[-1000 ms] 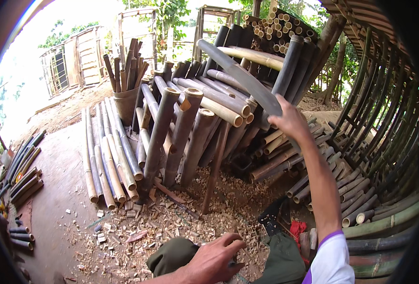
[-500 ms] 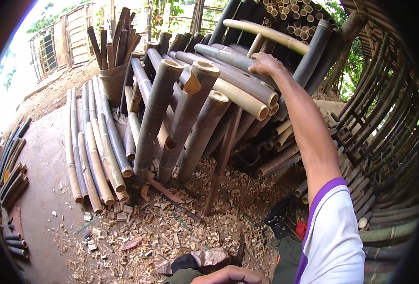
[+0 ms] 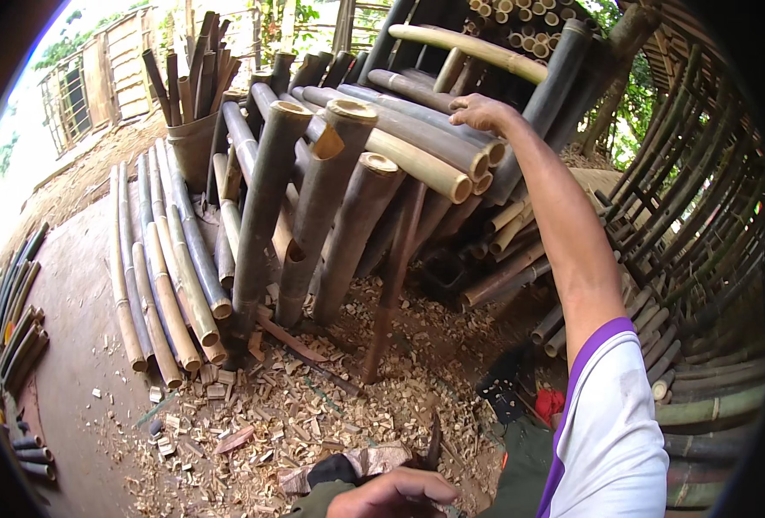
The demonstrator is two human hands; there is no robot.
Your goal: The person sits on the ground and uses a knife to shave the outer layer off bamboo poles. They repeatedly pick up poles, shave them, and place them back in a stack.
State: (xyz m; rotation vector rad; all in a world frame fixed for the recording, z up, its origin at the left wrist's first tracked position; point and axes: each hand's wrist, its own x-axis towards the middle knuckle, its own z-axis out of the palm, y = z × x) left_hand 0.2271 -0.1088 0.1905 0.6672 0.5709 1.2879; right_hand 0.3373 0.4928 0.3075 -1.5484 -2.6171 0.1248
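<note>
My right hand (image 3: 484,115) reaches out to the stack of bamboo, its fingers closed around the near end of a dark bamboo pole (image 3: 410,89). That pole lies on top of other dark poles (image 3: 408,129), and its far part is blurred. Just below the stack's front, a pale bamboo pole (image 3: 421,166) sticks out toward me. Low at the bottom edge is my left hand (image 3: 391,494), fingers loosely stretched to the right, with nothing visible in it; part of it is cut off by the frame.
Thick upright bamboo posts (image 3: 266,207) support the stack. Cut poles (image 3: 154,268) lie on the ground at left, near a bucket (image 3: 194,147) of dark strips. Wood chips (image 3: 313,423) cover the floor. A curved bamboo pale rail (image 3: 469,50) crosses behind my right hand; more poles (image 3: 711,406) lie at right.
The dark pole in my right hand has shifted away from me and tilted at the top of the stack. My left hand has risen slightly into view. The view has shifted a little.
</note>
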